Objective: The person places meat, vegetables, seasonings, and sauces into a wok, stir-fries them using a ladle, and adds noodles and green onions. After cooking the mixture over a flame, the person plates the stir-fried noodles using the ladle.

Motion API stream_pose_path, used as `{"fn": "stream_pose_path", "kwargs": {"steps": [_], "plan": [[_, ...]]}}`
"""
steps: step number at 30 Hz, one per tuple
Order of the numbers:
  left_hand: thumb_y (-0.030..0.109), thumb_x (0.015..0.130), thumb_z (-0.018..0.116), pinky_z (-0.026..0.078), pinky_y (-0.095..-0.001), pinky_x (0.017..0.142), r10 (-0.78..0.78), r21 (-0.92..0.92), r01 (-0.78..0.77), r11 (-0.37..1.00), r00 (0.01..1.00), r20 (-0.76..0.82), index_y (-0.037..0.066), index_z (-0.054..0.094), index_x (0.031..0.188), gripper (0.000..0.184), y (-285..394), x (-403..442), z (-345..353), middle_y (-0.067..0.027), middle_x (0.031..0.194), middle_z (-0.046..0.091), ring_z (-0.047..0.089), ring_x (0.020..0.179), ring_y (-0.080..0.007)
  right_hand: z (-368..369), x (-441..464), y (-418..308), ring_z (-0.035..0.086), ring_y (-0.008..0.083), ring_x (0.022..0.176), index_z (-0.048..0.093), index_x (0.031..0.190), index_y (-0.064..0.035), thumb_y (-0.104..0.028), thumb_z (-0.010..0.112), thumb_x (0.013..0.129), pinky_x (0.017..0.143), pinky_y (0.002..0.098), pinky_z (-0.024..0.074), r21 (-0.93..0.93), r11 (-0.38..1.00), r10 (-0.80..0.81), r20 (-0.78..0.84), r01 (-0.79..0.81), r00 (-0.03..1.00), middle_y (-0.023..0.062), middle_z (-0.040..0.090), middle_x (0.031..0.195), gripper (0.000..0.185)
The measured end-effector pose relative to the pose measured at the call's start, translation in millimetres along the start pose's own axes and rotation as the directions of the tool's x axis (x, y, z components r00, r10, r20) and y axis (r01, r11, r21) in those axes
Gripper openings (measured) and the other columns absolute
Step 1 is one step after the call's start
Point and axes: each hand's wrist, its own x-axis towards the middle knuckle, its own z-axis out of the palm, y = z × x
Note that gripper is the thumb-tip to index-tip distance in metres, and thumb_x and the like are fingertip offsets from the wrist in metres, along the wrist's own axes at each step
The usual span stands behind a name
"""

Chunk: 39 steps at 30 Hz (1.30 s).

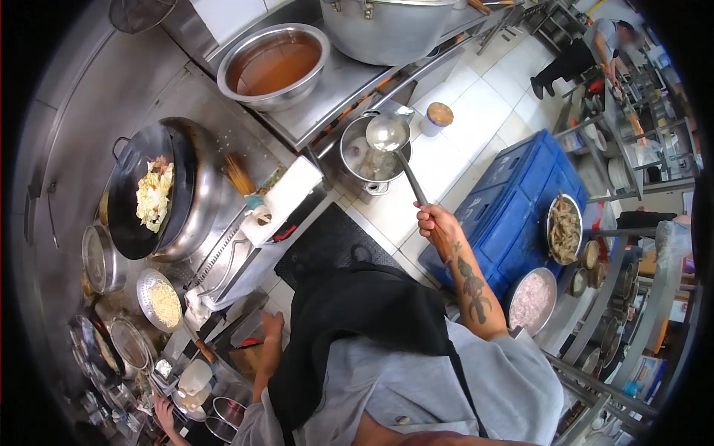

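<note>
Ladle (387, 134) hangs over the pot (364, 184), upper middle — maybe so drips fall in — right hand (439, 223) wrapped round its handle (412, 181), left hand's (272, 325) hold I can't tell.

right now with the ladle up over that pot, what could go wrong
Any liquid in the ladle, gripped in the right hand, might drip past the rim of the pot onto the tiled floor and make it slippery. The food in the wok may scorch if heat is on below; no flame is visible. The skimmer could spill its pale bits if its handle is bumped.
</note>
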Motion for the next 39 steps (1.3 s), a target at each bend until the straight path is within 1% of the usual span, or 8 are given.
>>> {"fn": "stream_pose_path", "kwargs": {"steps": [5,10,12,18,20,24,28,39], "plan": [[0.016,0.072,0.062,0.037,-0.0413,0.101,0.339,0.375,-0.320,0.870,0.941,0.016,-0.016,0.026,0.134,0.079,-67.3,69.6,44.6,-0.0360,0.125,0.045,0.048,0.115,-0.0446,7.5,-16.2,-3.0,0.037,0.0041,0.044,0.046,0.112,-0.0020,-0.009,0.048,0.090,0.041,0.0206,0.0296,-0.048,0.999,-0.018,-0.039,0.016,0.999,-0.0026,0.045,0.066,0.024],[0.014,0.074,0.060,0.037,-0.0419,0.101,0.516,0.281,-0.475,0.834,0.852,-0.090,-0.015,0.033,0.130,0.069,39.0,53.4,52.0,-0.0346,0.123,0.047,0.045,0.117,-0.0455,19.6,-47.7,-13.0,0.036,0.0037,0.044,0.046,0.116,-0.0004,-0.009,0.047,0.090,0.040,0.0201,0.0290,-0.007,1.000,-0.002,-0.036,0.002,0.999,-0.0022,0.045,0.067,0.027],[0.010,0.074,0.059,0.036,-0.0427,0.103,0.580,-0.019,-0.580,0.814,0.813,0.045,-0.014,0.032,0.131,0.067,75.3,73.0,59.3,-0.0330,0.126,0.045,0.043,0.119,-0.0449,34.3,-68.1,-22.5,0.036,0.0034,0.043,0.046,0.116,0.0000,-0.009,0.047,0.091,0.040,0.0197,0.0291,-0.016,1.000,0.016,-0.044,-0.017,0.999,-0.0024,0.045,0.067,0.027],[0.009,0.074,0.060,0.037,-0.0451,0.102,0.766,0.272,-0.749,0.604,0.640,0.064,-0.010,0.031,0.134,0.069,201.7,91.0,75.0,-0.0301,0.128,0.044,0.045,0.118,-0.0421,79.8,-136.3,-36.5,0.038,0.0035,0.042,0.045,0.125,0.0043,-0.010,0.043,0.092,0.036,0.0211,0.0290,0.009,0.999,0.052,-0.012,-0.052,0.999,-0.0013,0.044,0.069,0.035],[0.013,0.076,0.057,0.033,-0.0437,0.107,0.493,0.316,-0.578,0.752,0.812,0.311,-0.007,0.029,0.137,0.070,233.0,113.0,76.6,-0.0289,0.137,0.038,0.039,0.126,-0.0416,102.8,-155.4,-38.1,0.038,0.0040,0.041,0.045,0.124,0.0040,-0.010,0.043,0.091,0.034,0.0208,0.0275,0.017,0.996,0.090,0.004,-0.090,0.996,-0.0005,0.044,0.069,0.036],[0.012,0.078,0.053,0.040,-0.0457,0.099,0.551,0.316,-0.591,0.742,0.806,0.216,-0.006,0.051,0.121,0.047,220.6,159.8,113.5,-0.0313,0.119,0.053,0.051,0.113,-0.0431,149.8,-174.1,-32.2,0.039,0.0052,0.038,0.044,0.126,0.0034,-0.009,0.044,0.088,0.031,0.0203,0.0259,0.020,0.982,0.185,0.064,-0.186,0.981,0.0024,0.046,0.068,0.040],[0.013,0.074,0.057,0.040,-0.0457,0.099,0.823,0.577,-0.610,0.543,0.522,-0.222,-0.005,0.048,0.123,0.053,210.6,181.6,134.3,-0.0307,0.123,0.050,0.050,0.114,-0.0447,207.4,-171.1,-14.5,0.043,0.0065,0.039,0.037,0.130,0.0063,-0.007,0.044,0.089,0.030,0.0218,0.0249,0.024,0.964,0.257,0.146,-0.264,0.955,0.0035,0.044,0.069,0.044],[0.014,0.071,0.060,0.040,-0.0457,0.099,0.819,0.263,-0.777,0.572,0.528,-0.224,-0.005,0.046,0.125,0.059,202.4,149.0,114.6,-0.0307,0.126,0.048,0.049,0.114,-0.0457,398.9,-31.8,66.0,0.047,0.0070,0.048,0.030,0.137,0.0070,-0.014,0.042,0.093,0.038,0.0217,0.0316,-0.227,0.883,0.465,0.542,-0.411,0.700,0.0039,0.045,0.079,0.050]]}}
